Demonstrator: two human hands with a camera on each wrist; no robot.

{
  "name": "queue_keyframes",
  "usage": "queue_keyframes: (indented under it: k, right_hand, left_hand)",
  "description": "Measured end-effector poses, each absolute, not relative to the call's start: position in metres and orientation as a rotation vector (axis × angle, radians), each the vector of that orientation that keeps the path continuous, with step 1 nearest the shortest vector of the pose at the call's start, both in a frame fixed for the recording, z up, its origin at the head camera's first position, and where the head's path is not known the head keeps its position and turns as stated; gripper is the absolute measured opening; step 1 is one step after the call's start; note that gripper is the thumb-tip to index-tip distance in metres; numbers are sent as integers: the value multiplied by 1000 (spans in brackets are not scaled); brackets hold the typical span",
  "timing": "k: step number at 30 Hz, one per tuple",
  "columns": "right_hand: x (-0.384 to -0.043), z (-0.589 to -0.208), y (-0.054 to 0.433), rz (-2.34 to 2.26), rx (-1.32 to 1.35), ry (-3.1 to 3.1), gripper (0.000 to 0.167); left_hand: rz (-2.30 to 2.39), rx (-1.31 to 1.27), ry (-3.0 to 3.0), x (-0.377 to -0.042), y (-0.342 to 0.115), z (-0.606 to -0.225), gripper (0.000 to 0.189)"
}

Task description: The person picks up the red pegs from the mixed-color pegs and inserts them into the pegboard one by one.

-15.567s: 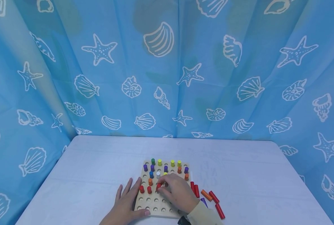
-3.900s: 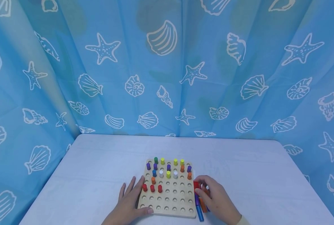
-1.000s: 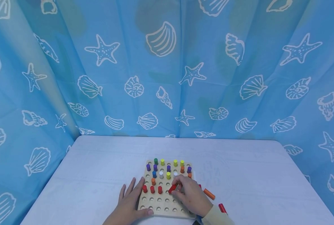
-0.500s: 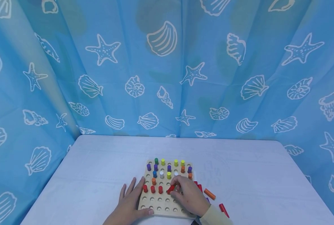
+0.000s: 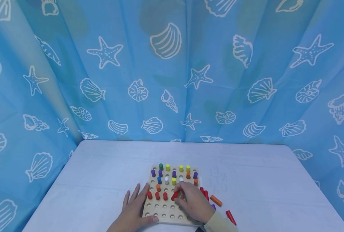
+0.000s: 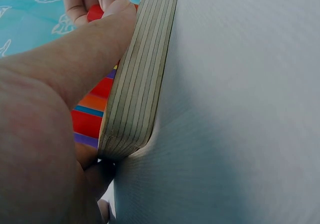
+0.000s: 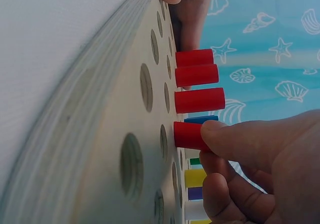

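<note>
A wooden pegboard lies on the table, its upper rows partly filled with coloured pegs. My right hand pinches a red peg between thumb and fingers, its lower end at a hole to the right of three standing red pegs. In the right wrist view, this red peg meets the board face, thumb tip on its outer end. Spread along the board's left side is my left hand, thumb over the near corner. The left wrist view shows that thumb on the board, above its layered edge.
Right of the board lie loose pegs: red ones, an orange one, a purple one partly behind the right arm, and another red one. A blue shell-print curtain hangs behind the white table.
Since the earliest frame, the third red peg has been let go in its hole. My right hand has brought another red peg from the right, tilting it more upright over the fourth hole.
</note>
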State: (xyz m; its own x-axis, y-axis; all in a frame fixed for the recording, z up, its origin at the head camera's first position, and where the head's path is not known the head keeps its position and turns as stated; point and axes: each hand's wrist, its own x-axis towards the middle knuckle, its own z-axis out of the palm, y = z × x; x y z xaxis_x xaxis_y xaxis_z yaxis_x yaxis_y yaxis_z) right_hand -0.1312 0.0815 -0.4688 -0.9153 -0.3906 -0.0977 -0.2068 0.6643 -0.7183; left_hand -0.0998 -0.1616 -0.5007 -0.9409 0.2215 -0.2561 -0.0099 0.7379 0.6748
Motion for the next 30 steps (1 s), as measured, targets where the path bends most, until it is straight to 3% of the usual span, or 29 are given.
queue_keyframes:
  k: [30]
  right_hand:
    - [-132, -469, 77, -996, -537, 2662, 17]
  left_hand:
    - [1012, 189, 2636, -100, -164, -503, 121]
